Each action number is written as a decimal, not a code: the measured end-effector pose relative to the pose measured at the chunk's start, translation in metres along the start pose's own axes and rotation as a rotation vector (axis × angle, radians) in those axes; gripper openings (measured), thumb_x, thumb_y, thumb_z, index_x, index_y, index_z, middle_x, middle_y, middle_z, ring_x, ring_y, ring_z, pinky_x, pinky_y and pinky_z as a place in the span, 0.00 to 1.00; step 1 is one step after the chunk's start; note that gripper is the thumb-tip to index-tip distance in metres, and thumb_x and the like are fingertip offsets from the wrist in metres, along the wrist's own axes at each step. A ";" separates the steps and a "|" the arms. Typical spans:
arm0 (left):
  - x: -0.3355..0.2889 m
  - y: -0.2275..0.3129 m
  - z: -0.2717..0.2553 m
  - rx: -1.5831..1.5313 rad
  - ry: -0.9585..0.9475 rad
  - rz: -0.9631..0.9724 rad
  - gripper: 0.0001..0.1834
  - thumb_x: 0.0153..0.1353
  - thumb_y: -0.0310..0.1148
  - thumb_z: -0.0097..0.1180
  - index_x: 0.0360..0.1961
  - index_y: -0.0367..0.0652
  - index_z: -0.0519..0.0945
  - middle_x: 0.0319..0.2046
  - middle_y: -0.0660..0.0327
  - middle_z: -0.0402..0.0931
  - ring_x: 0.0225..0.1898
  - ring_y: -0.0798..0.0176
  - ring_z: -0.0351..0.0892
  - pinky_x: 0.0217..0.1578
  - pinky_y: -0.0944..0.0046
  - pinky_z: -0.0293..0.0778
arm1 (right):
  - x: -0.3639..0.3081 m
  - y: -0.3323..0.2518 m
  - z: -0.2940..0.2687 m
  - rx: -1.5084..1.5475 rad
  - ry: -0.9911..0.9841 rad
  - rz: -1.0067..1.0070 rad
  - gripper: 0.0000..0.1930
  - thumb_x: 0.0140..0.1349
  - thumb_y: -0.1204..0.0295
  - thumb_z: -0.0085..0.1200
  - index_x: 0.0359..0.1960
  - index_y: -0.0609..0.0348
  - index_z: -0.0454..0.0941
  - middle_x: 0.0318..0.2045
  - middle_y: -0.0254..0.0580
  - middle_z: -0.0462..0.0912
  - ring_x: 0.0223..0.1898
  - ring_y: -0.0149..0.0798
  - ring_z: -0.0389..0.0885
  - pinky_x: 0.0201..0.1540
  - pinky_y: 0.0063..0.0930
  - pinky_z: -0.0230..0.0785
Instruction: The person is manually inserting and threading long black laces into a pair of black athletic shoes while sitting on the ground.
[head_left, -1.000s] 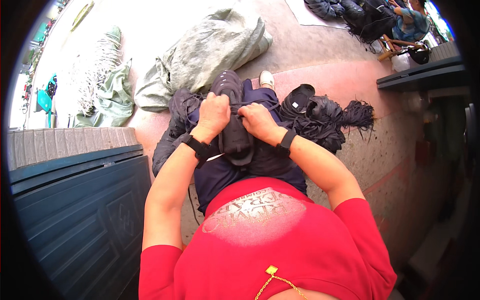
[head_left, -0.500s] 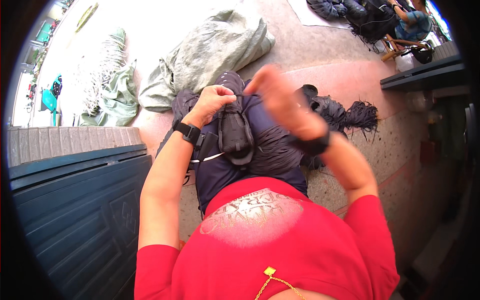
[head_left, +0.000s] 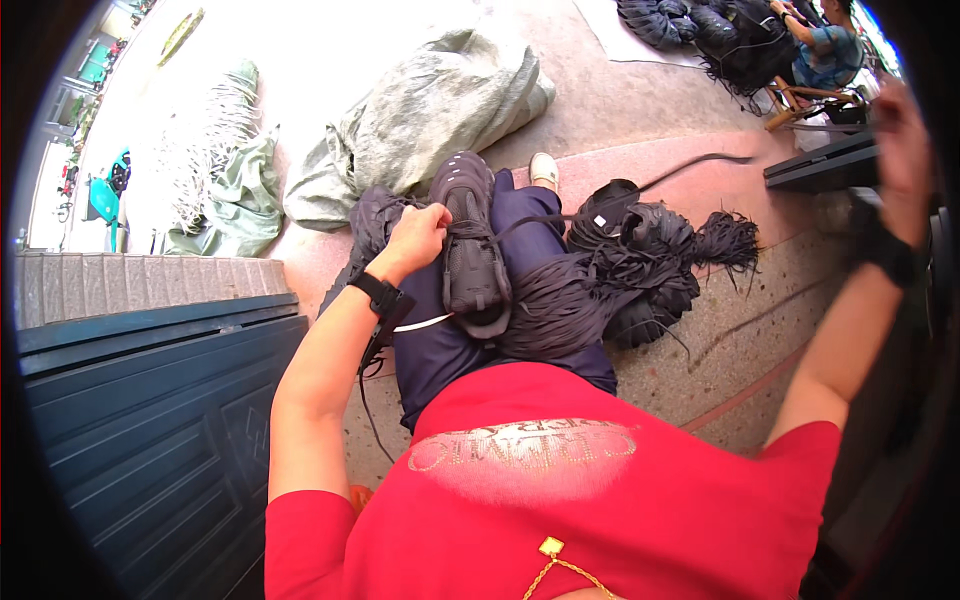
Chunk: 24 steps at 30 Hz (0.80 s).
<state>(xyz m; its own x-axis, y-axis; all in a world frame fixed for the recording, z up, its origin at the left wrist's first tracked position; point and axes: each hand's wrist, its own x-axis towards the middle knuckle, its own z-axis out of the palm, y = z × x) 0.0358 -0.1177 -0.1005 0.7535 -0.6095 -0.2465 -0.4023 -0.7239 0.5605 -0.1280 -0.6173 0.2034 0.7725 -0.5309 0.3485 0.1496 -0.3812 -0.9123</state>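
A black sneaker (head_left: 475,265) lies on my lap with its toe pointing away from me. My left hand (head_left: 420,235) is closed at its left edge, gripping the shoe beside the lacing; the fingertips are partly hidden. A black shoelace (head_left: 690,170) runs from the shoe's lacing to the right, stretched loosely through the air. Far out at the right, my right hand (head_left: 905,165) is raised and smeared by motion, so its fingers and anything in them cannot be read. A thick bundle of black laces (head_left: 560,305) drapes over my right thigh, beside the shoe.
More black shoes (head_left: 375,220) hang together left of my knee. Tangled black shoes and laces (head_left: 650,260) lie at my right. A pale green sack (head_left: 430,110) and white laces (head_left: 210,150) are ahead. A blue door panel (head_left: 160,440) stands left; another person (head_left: 830,50) sits far right.
My right hand has swung from above the shoe far out to the right. The lace now trails out from the shoe. My left hand has moved slightly down and left, to the shoe's edge.
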 end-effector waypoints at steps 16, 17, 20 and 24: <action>-0.014 -0.014 0.012 0.366 0.230 0.436 0.04 0.48 0.25 0.50 0.26 0.41 0.76 0.24 0.58 0.72 0.35 0.54 0.68 0.37 0.61 0.68 | -0.254 0.152 0.402 -0.570 -0.605 -0.078 0.06 0.46 0.71 0.49 0.22 0.60 0.76 0.24 0.48 0.78 0.29 0.49 0.77 0.33 0.40 0.69; -0.014 -0.015 0.013 0.364 0.239 0.435 0.04 0.48 0.25 0.49 0.26 0.40 0.76 0.24 0.57 0.72 0.34 0.54 0.68 0.37 0.60 0.68 | -0.254 0.154 0.406 -0.629 -0.617 -0.090 0.06 0.47 0.69 0.50 0.23 0.58 0.75 0.21 0.44 0.76 0.28 0.45 0.77 0.32 0.40 0.67; -0.010 -0.014 0.014 0.378 0.277 0.423 0.03 0.47 0.26 0.49 0.25 0.40 0.74 0.24 0.57 0.72 0.34 0.54 0.69 0.33 0.61 0.70 | -0.255 0.157 0.411 -0.785 -0.666 -0.204 0.04 0.46 0.70 0.50 0.22 0.56 0.74 0.22 0.42 0.77 0.27 0.41 0.77 0.29 0.36 0.65; -0.009 -0.006 0.010 0.488 0.269 0.315 0.03 0.46 0.27 0.48 0.24 0.41 0.71 0.21 0.57 0.73 0.32 0.55 0.71 0.27 0.61 0.73 | -0.256 0.151 0.417 -0.929 -0.714 -0.296 0.04 0.49 0.73 0.46 0.23 0.55 0.74 0.23 0.40 0.77 0.28 0.37 0.77 0.30 0.34 0.63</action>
<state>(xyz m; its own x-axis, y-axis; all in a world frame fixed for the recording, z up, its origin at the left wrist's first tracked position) 0.0263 -0.1111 -0.1100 0.6393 -0.7604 0.1143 -0.7684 -0.6259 0.1335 -0.0459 -0.2231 -0.1129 0.9941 0.0947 0.0528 0.1038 -0.9717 -0.2122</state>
